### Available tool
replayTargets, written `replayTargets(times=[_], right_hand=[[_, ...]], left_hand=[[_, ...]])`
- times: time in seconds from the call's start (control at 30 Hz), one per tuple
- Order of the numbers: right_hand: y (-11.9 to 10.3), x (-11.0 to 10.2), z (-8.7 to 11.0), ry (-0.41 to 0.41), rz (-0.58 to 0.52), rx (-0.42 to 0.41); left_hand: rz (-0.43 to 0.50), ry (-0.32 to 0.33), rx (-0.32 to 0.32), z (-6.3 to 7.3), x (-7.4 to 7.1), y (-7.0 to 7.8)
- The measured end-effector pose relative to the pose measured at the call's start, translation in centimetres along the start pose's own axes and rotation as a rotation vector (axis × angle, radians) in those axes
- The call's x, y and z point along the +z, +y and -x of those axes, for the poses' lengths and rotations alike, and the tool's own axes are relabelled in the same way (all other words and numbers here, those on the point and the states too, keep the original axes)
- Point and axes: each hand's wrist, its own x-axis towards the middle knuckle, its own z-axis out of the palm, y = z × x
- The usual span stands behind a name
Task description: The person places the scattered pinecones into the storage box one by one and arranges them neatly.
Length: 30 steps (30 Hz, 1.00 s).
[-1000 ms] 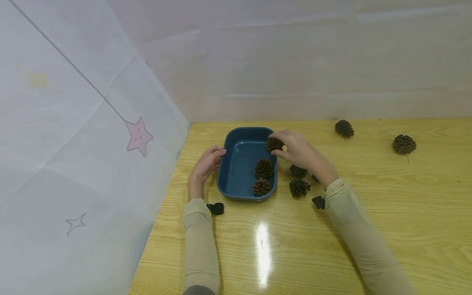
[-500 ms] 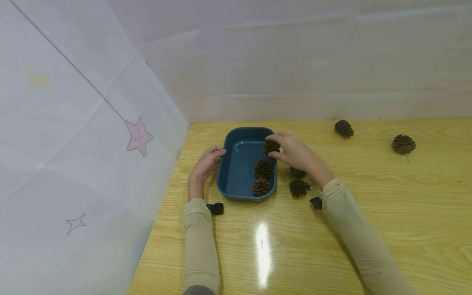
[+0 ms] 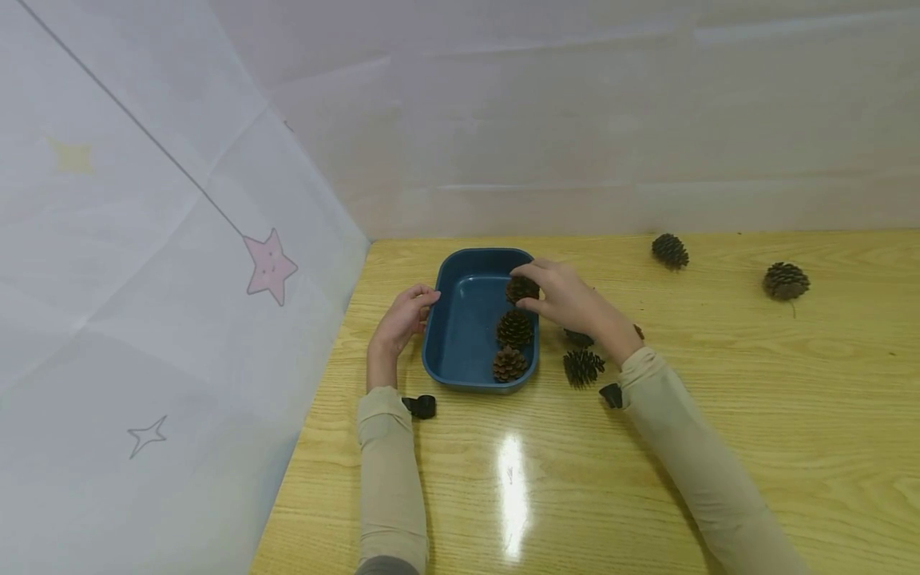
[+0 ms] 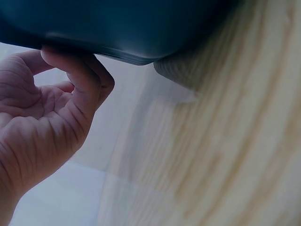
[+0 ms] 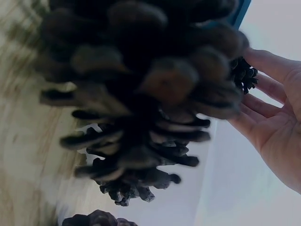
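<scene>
A dark blue rectangular tray (image 3: 460, 339) lies on the table. My left hand (image 3: 404, 321) holds its left side, thumb at the rim; the left wrist view shows curled fingers (image 4: 77, 77) against the outer wall. My right hand (image 3: 571, 301) holds a brown pine cone (image 3: 521, 290) between thumb and fingers, over the tray's right side. Nearer me inside the tray sit two more pine cones, one (image 3: 514, 328) behind the other (image 3: 509, 365). In the right wrist view, the held cone is partly hidden by a large, close pine cone (image 5: 141, 89).
Right of the tray, one pine cone (image 3: 584, 368) lies on the wooden table (image 3: 575, 479). Another (image 3: 579, 338) is partly covered by the right hand. Farther back are two cones, one (image 3: 670, 251) by the wall and one (image 3: 787, 281) at far right.
My right hand has moved a little left and toward me, carrying the pine cone farther over the tray. The left hand and tray have stayed in place.
</scene>
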Motion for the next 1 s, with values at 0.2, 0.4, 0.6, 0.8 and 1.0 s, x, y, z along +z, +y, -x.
replayTargets(times=[0.2, 0.4, 0.6, 0.8, 1.0], right_hand=[[0.2, 0.4, -0.2, 0.002, -0.004, -0.017], [0.3, 0.8, -0.4, -0.017, -0.004, -0.014], [0.1, 0.9, -0.5, -0.039, -0.017, 0.005], [0.0, 1.1, -0.7, -0.043, -0.004, 0.003], [0.1, 1.2, -0.7, -0.028, -0.007, 0.01]], left_hand=[[0.007, 0.002, -0.003, -0.1, -0.1, 0.0], [0.006, -0.002, -0.003, -0.1, -0.2, 0.0], [0.003, 0.0, -0.004, -0.1, -0.2, -0.1], [-0.002, -0.009, 0.002, -0.1, -0.1, 0.0], [0.001, -0.01, 0.005, 0.0, 0.0, 0.0]])
